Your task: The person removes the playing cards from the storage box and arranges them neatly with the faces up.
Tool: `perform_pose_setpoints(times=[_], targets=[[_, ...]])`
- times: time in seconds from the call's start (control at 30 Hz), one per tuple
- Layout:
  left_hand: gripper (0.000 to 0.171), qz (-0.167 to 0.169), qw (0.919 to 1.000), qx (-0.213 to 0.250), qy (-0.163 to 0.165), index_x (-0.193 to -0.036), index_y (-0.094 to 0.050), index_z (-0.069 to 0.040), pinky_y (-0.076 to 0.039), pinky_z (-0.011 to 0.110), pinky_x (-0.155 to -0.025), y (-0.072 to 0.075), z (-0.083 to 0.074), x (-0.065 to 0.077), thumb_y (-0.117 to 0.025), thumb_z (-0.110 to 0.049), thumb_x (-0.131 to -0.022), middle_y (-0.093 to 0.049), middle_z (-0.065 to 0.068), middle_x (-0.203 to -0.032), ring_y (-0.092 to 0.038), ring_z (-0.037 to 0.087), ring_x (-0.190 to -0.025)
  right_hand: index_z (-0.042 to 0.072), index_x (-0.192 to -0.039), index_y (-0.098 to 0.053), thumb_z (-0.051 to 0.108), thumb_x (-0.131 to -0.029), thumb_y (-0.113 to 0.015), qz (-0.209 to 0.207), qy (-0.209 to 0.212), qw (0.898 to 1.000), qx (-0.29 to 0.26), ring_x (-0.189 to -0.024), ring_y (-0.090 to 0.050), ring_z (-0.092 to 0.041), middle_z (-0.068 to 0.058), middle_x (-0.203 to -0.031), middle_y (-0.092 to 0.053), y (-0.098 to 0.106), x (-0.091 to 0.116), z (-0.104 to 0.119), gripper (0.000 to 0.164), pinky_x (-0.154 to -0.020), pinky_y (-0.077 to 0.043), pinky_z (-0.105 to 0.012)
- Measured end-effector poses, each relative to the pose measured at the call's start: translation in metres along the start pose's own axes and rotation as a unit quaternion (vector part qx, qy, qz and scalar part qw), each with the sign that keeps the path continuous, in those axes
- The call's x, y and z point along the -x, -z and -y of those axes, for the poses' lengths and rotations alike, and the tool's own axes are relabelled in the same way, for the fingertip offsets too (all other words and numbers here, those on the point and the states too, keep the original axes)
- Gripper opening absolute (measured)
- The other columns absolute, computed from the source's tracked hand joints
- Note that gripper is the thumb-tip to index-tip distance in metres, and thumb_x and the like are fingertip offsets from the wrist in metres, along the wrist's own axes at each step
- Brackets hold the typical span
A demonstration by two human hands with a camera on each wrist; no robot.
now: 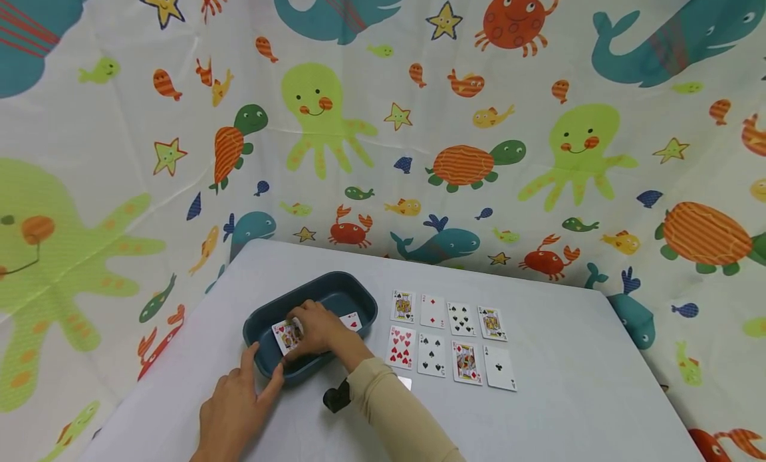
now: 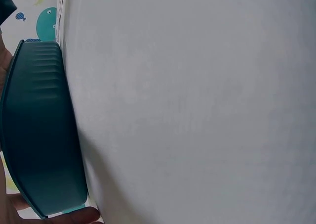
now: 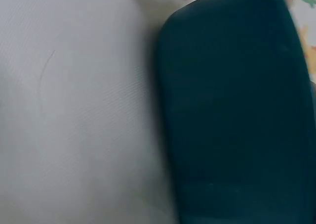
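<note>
A dark teal tub (image 1: 359, 282) stands on the white table, with face-up playing cards in it. My left hand (image 1: 236, 405) holds the tub's near-left corner, thumb on the near wall and index finger along the left end; the left wrist view shows a finger against the outer wall. My right hand (image 1: 317, 329) reaches over the near rim and grips a red-suited face card (image 1: 284, 337) inside, at the left part of the tub. A second card (image 1: 352, 322) with a red mark lies at the tub's right end, partly hidden by the hand.
Right of the tub, two rows of face-up cards lie on the table, among them a hearts card (image 1: 401, 347) and an ace of clubs (image 1: 500, 367). One more card (image 1: 405, 382) shows partly beside the right sleeve. A sea-animal curtain (image 1: 383, 149) hangs behind the table.
</note>
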State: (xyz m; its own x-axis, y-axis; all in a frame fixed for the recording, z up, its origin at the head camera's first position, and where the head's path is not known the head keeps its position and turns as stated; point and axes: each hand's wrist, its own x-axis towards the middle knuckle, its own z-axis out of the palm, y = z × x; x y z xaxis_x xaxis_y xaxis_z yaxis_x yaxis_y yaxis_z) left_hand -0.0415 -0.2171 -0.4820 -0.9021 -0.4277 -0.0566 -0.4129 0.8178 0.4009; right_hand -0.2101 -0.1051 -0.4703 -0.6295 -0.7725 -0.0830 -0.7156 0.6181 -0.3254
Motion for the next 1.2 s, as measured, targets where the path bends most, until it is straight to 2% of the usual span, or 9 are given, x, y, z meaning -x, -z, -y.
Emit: perform_pose_setpoints(times=[0.17, 0.33, 0.4, 0.67, 0.83, 0.93, 1.07, 1.2], targets=[[0.088, 0.015, 0.9998, -0.006, 0.011, -0.153, -0.033, -0.003, -0.053, 0.064, -0.072, 0.0, -0.001, -0.002, -0.048, -0.068, -0.096, -0.063, 0.034, -0.115, -0.062, 0.04, -0.095, 0.027, -0.136, -0.062, 0.059, -0.07, -0.089, -0.03, -0.003, 0.996, -0.085, -0.111, -0.049, -0.008, 0.005, -0.133, -0.055, 0.009, 0.006, -0.003, 0.078, -0.096, -0.048, -0.027], [0.087, 0.013, 0.9998, -0.006, 0.014, -0.153, -0.032, -0.003, -0.053, 0.065, -0.075, 0.0, -0.004, -0.003, -0.05, -0.066, -0.096, -0.062, 0.035, -0.117, -0.061, 0.042, -0.096, 0.025, -0.136, -0.062, 0.056, -0.072, -0.089, -0.07, -0.011, 0.978, -0.198, -0.115, -0.048, -0.009, 0.004, -0.139, -0.052, 0.022, 0.016, -0.013, 0.077, -0.099, -0.048, -0.03], [0.087, 0.012, 0.9998, -0.007, 0.014, -0.153, -0.033, -0.002, -0.053, 0.065, -0.075, 0.0, -0.004, -0.002, -0.051, -0.065, -0.096, -0.062, 0.035, -0.117, -0.061, 0.043, -0.096, 0.024, -0.137, -0.063, 0.054, -0.073, -0.089, -0.087, -0.008, 0.97, -0.227, -0.118, -0.049, -0.011, 0.003, -0.14, -0.053, 0.026, 0.021, -0.018, 0.075, -0.102, -0.046, -0.031], [0.087, 0.011, 0.9999, -0.005, 0.008, -0.154, -0.032, -0.002, -0.053, 0.066, -0.075, 0.001, -0.003, -0.004, -0.053, -0.064, -0.096, -0.062, 0.036, -0.117, -0.061, 0.043, -0.096, 0.028, -0.139, -0.062, 0.05, -0.076, -0.088, -0.123, 0.0, 0.946, -0.299, -0.128, -0.052, -0.023, 0.004, -0.138, -0.053, 0.037, 0.041, -0.024, 0.072, -0.103, -0.046, -0.036], [0.087, 0.009, 0.9999, -0.003, 0.007, -0.153, -0.033, -0.002, -0.054, 0.065, -0.074, 0.0, -0.003, -0.002, -0.052, -0.065, -0.096, -0.063, 0.036, -0.115, -0.062, 0.042, -0.095, 0.03, -0.139, -0.061, 0.045, -0.077, -0.088, -0.139, 0.016, 0.931, -0.336, -0.129, -0.052, -0.026, 0.008, -0.137, -0.052, 0.037, 0.054, -0.026, 0.069, -0.105, -0.047, -0.046], [0.086, -0.002, 1.0, 0.002, 0.001, -0.152, -0.034, -0.002, -0.054, 0.065, -0.072, -0.001, -0.002, -0.001, -0.052, -0.064, -0.096, -0.064, 0.035, -0.114, -0.063, 0.043, -0.096, 0.029, -0.139, -0.06, 0.042, -0.078, -0.087, -0.152, 0.03, 0.92, -0.36, -0.127, -0.052, -0.024, 0.008, -0.137, -0.052, 0.036, 0.062, -0.028, 0.068, -0.107, -0.045, -0.049], [0.084, -0.009, 0.9999, 0.009, -0.006, -0.152, -0.035, -0.002, -0.054, 0.065, -0.071, -0.001, -0.001, 0.001, -0.051, -0.064, -0.097, -0.064, 0.035, -0.113, -0.063, 0.044, -0.097, 0.028, -0.14, -0.058, 0.039, -0.08, -0.086, -0.168, 0.052, 0.907, -0.383, -0.123, -0.052, -0.016, 0.007, -0.136, -0.052, 0.034, 0.073, -0.032, 0.067, -0.108, -0.044, -0.046], [0.085, -0.011, 0.9998, 0.012, -0.01, -0.152, -0.035, -0.002, -0.054, 0.064, -0.07, -0.001, 0.0, 0.001, -0.051, -0.065, -0.097, -0.064, 0.034, -0.113, -0.063, 0.044, -0.097, 0.03, -0.141, -0.057, 0.044, -0.081, -0.085, -0.174, 0.058, 0.896, -0.405, -0.127, -0.05, -0.019, 0.006, -0.138, -0.051, 0.034, 0.086, -0.033, 0.067, -0.11, -0.043, -0.047]])
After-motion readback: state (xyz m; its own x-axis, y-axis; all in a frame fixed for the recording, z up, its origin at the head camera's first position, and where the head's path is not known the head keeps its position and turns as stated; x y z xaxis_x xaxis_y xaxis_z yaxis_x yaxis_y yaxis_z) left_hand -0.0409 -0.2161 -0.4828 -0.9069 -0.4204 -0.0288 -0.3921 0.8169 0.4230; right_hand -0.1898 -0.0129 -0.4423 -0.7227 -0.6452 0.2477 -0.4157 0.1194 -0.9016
